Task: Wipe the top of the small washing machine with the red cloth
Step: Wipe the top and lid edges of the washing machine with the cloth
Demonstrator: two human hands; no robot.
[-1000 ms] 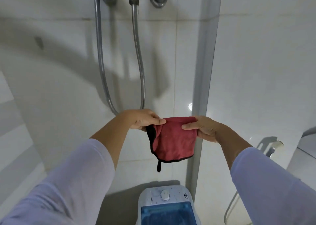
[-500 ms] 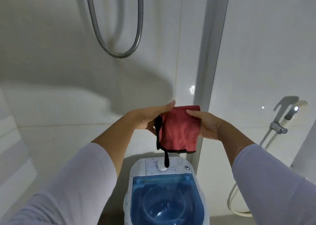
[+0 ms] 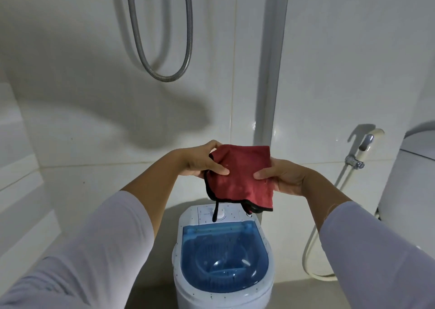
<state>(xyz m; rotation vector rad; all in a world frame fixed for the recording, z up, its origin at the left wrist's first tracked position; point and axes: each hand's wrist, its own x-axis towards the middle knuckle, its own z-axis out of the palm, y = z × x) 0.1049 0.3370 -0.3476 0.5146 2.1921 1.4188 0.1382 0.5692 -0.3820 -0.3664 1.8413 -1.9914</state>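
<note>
Above the small washing machine (image 3: 223, 250), both hands pinch the red cloth (image 3: 242, 177): left hand (image 3: 203, 161), right hand (image 3: 281, 175). Since a second ago the view has dropped and the blue lid is fully visible. Cloth apparently clear of it; wiping unstarted.

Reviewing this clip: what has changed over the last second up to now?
The view tilted down, bringing the washing machine and its blue lid fully into view. The left hand regripped the red cloth, thumb now across its front. Unchanged: both hands, the right hand included, hold the cloth above the machine; no wiping yet.
</note>
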